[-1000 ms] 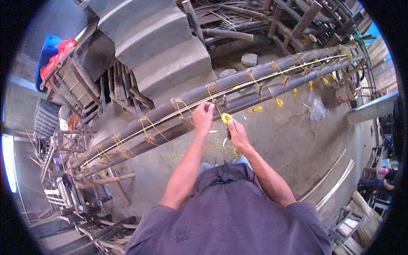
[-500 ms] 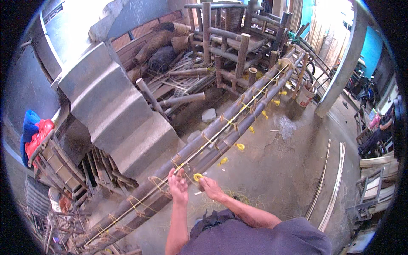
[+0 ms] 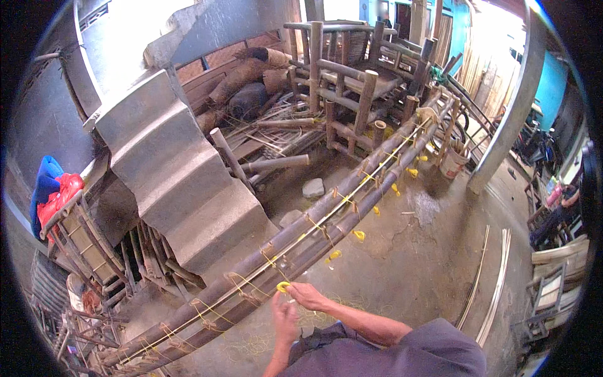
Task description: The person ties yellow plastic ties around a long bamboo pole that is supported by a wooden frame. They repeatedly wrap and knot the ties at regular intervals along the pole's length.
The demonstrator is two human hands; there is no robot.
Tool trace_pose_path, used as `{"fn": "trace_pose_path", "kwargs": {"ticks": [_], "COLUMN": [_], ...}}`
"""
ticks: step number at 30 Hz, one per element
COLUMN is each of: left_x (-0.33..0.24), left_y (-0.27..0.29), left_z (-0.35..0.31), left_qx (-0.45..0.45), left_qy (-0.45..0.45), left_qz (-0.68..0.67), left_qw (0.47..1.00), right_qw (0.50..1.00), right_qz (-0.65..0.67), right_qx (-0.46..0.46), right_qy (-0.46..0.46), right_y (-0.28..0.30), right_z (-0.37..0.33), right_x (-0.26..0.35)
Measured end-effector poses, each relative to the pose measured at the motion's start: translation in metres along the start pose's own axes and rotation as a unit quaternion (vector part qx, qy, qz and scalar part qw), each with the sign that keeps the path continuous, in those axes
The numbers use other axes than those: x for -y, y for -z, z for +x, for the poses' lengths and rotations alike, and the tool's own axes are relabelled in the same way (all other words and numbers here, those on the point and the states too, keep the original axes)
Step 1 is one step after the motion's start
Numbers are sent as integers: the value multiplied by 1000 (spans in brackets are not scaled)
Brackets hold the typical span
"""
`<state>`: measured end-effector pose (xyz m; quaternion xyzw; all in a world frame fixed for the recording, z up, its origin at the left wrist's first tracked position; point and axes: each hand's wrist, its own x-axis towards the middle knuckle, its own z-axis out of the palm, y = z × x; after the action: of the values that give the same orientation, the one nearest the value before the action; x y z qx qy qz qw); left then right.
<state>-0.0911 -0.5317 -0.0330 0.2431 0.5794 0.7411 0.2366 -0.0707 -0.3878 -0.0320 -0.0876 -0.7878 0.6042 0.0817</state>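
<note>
Pinched in the fingers of my right hand (image 3: 309, 296) is a small yellow coil of cord (image 3: 283, 286), at the near side of a long bamboo frame. Just below it my left hand (image 3: 285, 319) is raised, its fingers smeared by motion; whether it holds anything is unclear. The frame's far bamboo pole (image 3: 312, 220) and near bamboo pole (image 3: 379, 187) run side by side from lower left to upper right. Yellow cord crosses between them in loops, along a pale strip lying lengthwise. Several yellow cord bundles (image 3: 358, 235) hang along the near pole.
Left of the frame rises a concrete stair (image 3: 182, 188). Bamboo furniture (image 3: 361, 94) and cut bamboo stand behind. A bucket (image 3: 452, 164) sits near a post at right. Long thin strips (image 3: 496, 286) and loose yellow cord (image 3: 251, 345) lie on the floor.
My left hand has come down from the poles to below my right hand. The right hand, with the yellow coil, has shifted slightly left and down. The view has tilted a little.
</note>
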Motion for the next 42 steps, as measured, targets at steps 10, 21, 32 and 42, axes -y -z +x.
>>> {"fn": "trace_pose_path", "kwargs": {"ticks": [10, 21, 32, 42], "left_x": [-11, -14, -47, 11], "left_y": [6, -20, 15, 88], "left_z": [-3, 6, -62, -2], "left_qx": [-16, -8, -273, -234], "left_qy": [126, 93, 243, 285], "left_qz": [71, 283, 45, -93], "left_qw": [989, 954, 930, 925], "right_qw": [993, 999, 936, 926], "right_qz": [35, -24, -196, -321], "right_qx": [105, 43, 275, 164], "right_qy": [-46, 7, 101, 112], "right_y": [8, 21, 9, -67], "right_z": [16, 16, -14, 179], "right_x": [-24, -40, -47, 4]}}
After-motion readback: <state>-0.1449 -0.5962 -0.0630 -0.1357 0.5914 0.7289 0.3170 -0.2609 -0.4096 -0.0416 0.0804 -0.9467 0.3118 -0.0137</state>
